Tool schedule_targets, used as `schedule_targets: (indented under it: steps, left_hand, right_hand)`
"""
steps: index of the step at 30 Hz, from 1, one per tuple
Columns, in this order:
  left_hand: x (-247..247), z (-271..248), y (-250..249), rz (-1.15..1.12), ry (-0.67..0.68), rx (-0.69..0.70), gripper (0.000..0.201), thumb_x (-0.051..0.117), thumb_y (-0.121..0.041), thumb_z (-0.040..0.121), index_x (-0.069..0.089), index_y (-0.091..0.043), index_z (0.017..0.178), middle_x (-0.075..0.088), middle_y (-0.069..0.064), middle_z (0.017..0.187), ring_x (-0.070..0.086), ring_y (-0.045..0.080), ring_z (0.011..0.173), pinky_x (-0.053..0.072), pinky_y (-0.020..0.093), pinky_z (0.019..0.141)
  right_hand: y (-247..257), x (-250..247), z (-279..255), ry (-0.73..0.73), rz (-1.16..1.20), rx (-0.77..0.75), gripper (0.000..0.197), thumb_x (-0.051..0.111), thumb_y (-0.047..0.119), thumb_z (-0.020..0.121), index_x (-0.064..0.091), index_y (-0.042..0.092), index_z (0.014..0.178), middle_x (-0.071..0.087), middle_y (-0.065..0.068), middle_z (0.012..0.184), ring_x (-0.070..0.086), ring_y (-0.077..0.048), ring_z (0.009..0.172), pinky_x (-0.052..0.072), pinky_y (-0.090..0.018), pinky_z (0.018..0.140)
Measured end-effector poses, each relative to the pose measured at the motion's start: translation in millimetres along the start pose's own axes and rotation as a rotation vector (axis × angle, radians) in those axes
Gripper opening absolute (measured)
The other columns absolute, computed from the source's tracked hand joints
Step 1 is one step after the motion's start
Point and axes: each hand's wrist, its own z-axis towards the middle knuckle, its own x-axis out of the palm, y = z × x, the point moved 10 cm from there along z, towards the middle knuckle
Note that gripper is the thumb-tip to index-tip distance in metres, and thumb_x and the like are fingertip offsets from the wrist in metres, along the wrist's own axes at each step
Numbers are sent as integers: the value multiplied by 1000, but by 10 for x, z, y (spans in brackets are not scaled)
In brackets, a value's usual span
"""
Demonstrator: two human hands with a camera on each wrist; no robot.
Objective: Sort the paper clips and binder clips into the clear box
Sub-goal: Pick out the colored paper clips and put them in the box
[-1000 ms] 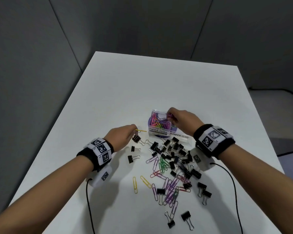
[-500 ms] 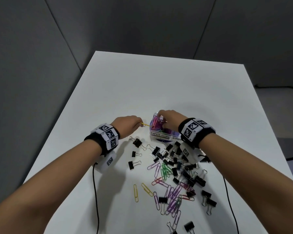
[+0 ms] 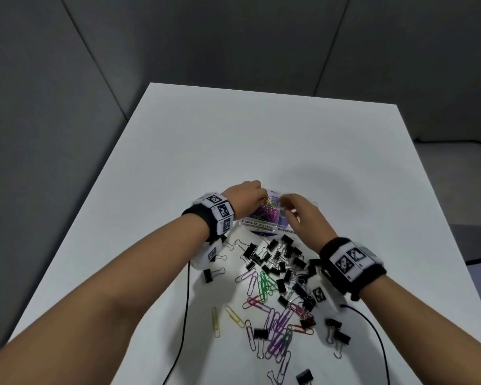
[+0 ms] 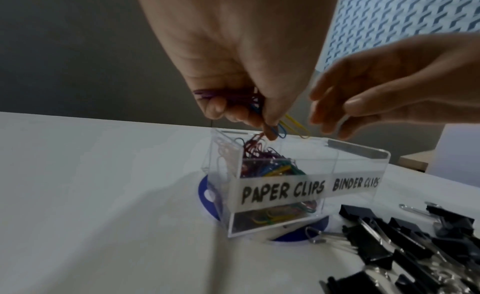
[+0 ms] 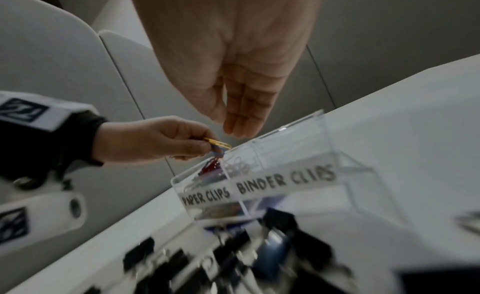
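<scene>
The clear box (image 3: 257, 224) (image 4: 285, 191) (image 5: 259, 185) has two compartments labelled PAPER CLIPS and BINDER CLIPS. The left one holds several coloured paper clips. My left hand (image 3: 263, 202) (image 4: 259, 117) (image 5: 207, 146) hovers just over the paper-clip side. It pinches a small bunch of paper clips (image 4: 293, 124) (image 5: 219, 145), yellow, blue and purple. My right hand (image 3: 285, 207) (image 4: 332, 117) (image 5: 233, 123) hangs above the box's right half, fingers relaxed and holding nothing.
Black binder clips (image 3: 283, 262) (image 4: 389, 236) lie heaped in front of the box. Loose coloured paper clips (image 3: 278, 323) are scattered nearer me. A blue disc (image 4: 207, 195) lies under the box. Two black cables (image 3: 186, 301) (image 3: 372, 329) trail from my wrists across the white table (image 3: 233, 134).
My left hand has moved right from beside the box to over the paper-clip compartment, still pinching its clips. My right hand has drawn back out of that compartment, empty.
</scene>
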Motion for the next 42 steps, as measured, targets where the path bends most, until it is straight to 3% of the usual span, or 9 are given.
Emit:
schedule_targets:
  steps: [3,12,15,18,22,25,34,38,42]
  left_hand:
    - [68,107,-93,9,26,28,32,42,-14,98,53,-10,128,49,15,126,51,32,114,45,39,93]
    - [-67,-314,-328,129,-116,152,36,51,-24,93,54,-16,128,51,6,132,52,25,116,42,36,92]
    - [235,-740,-412,64,21,211,26,51,-19,94,59,-16,118,58,3,121,54,20,111,45,29,90]
    - [789,-1221,-405,106,236,251,31,50,-15,92,56,-21,122,55,1,125,53,18,115,46,30,95]
    - [1251,-1663,-324,164,370,220,47,52,-16,87,45,-26,133,44,0,135,48,20,120,43,33,94]
    - [1311,-1753,-293,125,360,166,53,56,-18,87,40,-26,137,39,2,137,47,21,121,44,33,92]
    - [1247,-1595,-429,82,243,124,38,50,-30,95,48,-18,132,46,9,130,51,25,114,44,34,88]
    - [1243,-1494,-502,103,225,139,34,52,-29,94,55,-13,124,48,9,128,49,26,115,42,35,91]
    - [1256,-1449,-574,127,211,185,31,54,-27,93,56,-16,122,52,7,124,51,25,114,41,34,92]
  right_hand:
    - [-148,82,-287,73,-115,-11,24,47,7,94,56,9,116,61,-7,112,52,-13,93,43,-22,83]
    - [-209,312,-804,239,-239,-47,22,54,13,92,58,12,113,60,-4,112,55,-17,103,47,-26,89]
    - [-106,456,-1029,295,-286,-130,21,55,12,90,61,9,110,61,-6,112,55,-20,105,40,-19,83]
    - [-51,654,-1357,372,-332,-226,20,57,12,89,63,10,108,63,-6,109,56,-20,103,34,-16,80]
    - [48,867,-1763,428,-445,-413,35,76,10,67,65,15,99,70,-3,100,65,-19,89,56,-29,77]
    - [116,1016,-1898,452,-537,-498,54,79,17,54,61,22,104,67,4,106,63,-15,93,54,-28,76]
    - [146,1143,-1765,323,-602,-523,24,85,25,60,67,25,75,66,9,74,62,-10,64,53,-17,58]
    - [165,1063,-1658,254,-599,-468,25,86,22,59,68,20,75,66,6,69,62,-13,58,54,-22,52]
    - [144,1079,-1667,269,-620,-462,35,84,26,57,66,19,87,66,3,77,64,-16,66,53,-24,56]
